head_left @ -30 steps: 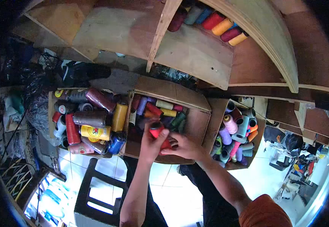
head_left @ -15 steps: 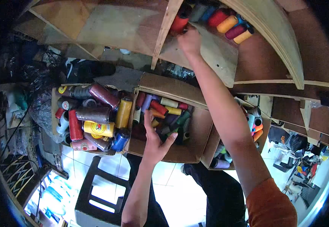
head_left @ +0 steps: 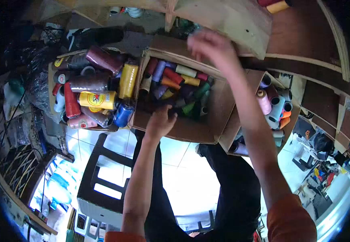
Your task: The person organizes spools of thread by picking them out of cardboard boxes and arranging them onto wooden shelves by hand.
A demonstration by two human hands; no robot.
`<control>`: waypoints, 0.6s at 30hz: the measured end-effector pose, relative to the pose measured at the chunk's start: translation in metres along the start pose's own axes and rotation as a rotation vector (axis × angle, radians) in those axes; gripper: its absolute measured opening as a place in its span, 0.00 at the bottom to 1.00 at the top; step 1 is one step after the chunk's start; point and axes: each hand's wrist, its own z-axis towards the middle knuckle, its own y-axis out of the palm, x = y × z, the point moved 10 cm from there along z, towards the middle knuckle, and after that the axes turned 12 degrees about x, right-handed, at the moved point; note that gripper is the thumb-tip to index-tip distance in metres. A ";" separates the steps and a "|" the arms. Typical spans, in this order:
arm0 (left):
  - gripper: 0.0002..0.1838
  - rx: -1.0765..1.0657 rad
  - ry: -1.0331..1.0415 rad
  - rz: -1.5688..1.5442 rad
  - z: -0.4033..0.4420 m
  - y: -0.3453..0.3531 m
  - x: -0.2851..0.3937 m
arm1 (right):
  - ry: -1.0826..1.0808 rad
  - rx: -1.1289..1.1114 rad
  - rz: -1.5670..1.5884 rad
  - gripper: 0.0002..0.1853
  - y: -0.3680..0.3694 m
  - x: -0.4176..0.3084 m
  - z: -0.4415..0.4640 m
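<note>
Before me three boxes stand in a row: the middle box [head_left: 191,131] with spools [head_left: 172,75] in it, the left box [head_left: 51,92] heaped with cones [head_left: 96,100], and the right box [head_left: 231,131] holding more spools. My left hand [head_left: 161,123] is over the middle box's near side, my right hand [head_left: 214,47] above its far right part. Behind the boxes is a shelf [head_left: 223,20], spools lying at its right. Nearer me, a stool [head_left: 102,209] sits left of my legs [head_left: 235,185].
</note>
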 end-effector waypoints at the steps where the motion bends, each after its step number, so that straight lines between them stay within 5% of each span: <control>1: 0.22 -0.014 -0.017 0.114 0.008 0.000 0.001 | 0.139 -0.190 0.086 0.12 0.018 0.022 -0.034; 3: 0.20 -0.036 -0.045 0.348 0.032 0.000 0.004 | 0.315 -0.289 -0.027 0.18 0.031 0.126 -0.071; 5: 0.23 0.079 0.176 0.667 0.057 0.007 0.015 | 0.138 -0.094 -0.432 0.21 0.017 0.200 -0.088; 8: 0.31 0.256 0.287 0.977 0.101 0.016 0.009 | -0.296 0.228 -0.742 0.25 0.030 0.202 -0.082; 11: 0.38 0.295 0.212 0.989 0.132 0.025 -0.028 | -0.169 0.276 -0.793 0.24 0.056 0.220 -0.057; 14: 0.43 0.177 0.132 1.134 0.136 0.041 -0.052 | -0.355 0.278 -1.067 0.31 0.098 0.239 -0.037; 18: 0.46 0.218 0.079 1.251 0.150 0.053 -0.063 | -0.360 0.416 -1.166 0.27 0.105 0.242 -0.029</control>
